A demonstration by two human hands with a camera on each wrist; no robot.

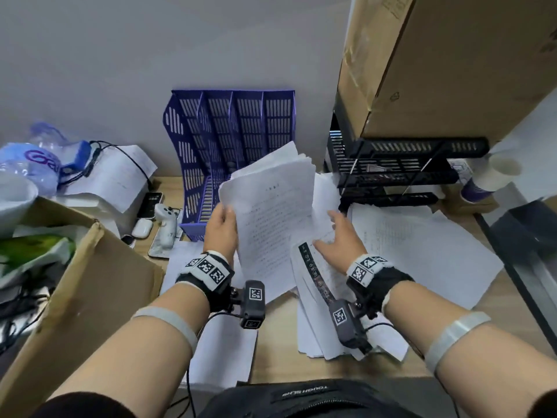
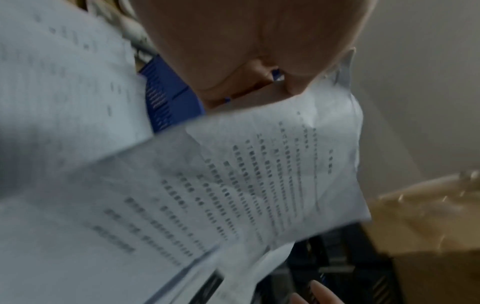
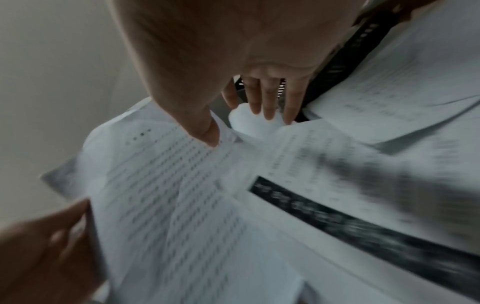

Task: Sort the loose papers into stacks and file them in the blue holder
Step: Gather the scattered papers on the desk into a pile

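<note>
The blue holder (image 1: pixel 229 140) stands at the back of the desk against the wall, and its slots look empty. My left hand (image 1: pixel 224 220) grips the left edge of a thick stack of printed papers (image 1: pixel 271 206), lifted and tilted in front of the holder. In the left wrist view the thumb presses on the top sheet (image 2: pixel 272 164). My right hand (image 1: pixel 337 233) reaches over with straight fingers (image 3: pixel 267 107) that touch the stack's right edge. Beneath it lies a pile topped by a sheet with a black strip (image 1: pixel 313 270). More loose papers (image 1: pixel 422 245) spread over the desk to the right.
A black tray rack (image 1: pixel 391 170) stands at the right with a big cardboard box (image 1: pixel 452 55) on it. An open cardboard box (image 1: pixel 90 282) fills the left. A phone (image 1: pixel 149 203), earbuds case (image 1: pixel 141 228) and white controller (image 1: pixel 167 224) lie beside the holder. A paper cup (image 1: pixel 488 179) is far right.
</note>
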